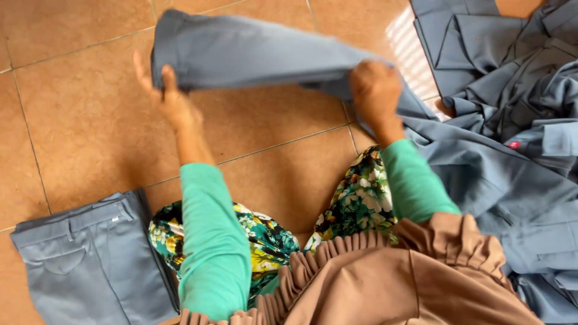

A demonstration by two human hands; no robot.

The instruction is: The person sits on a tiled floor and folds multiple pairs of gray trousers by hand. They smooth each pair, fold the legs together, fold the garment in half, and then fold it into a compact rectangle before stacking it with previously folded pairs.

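A pair of grey-blue trousers (253, 51) is stretched across the orange tiled floor in front of me. My left hand (165, 96) grips the trousers at their left end, fingers curled over the edge. My right hand (374, 87) holds the same trousers near the middle, where the cloth bunches under my fist. Both my arms wear green sleeves. The trousers' right part trails down toward the heap at my right.
A folded pair of grey-blue trousers (84, 259) lies on the floor (90, 132) at my lower left. A loose heap of the same grey-blue garments (512, 78) fills the right side. My flowered clothing and brown pleated cloth (373, 277) cover the bottom.
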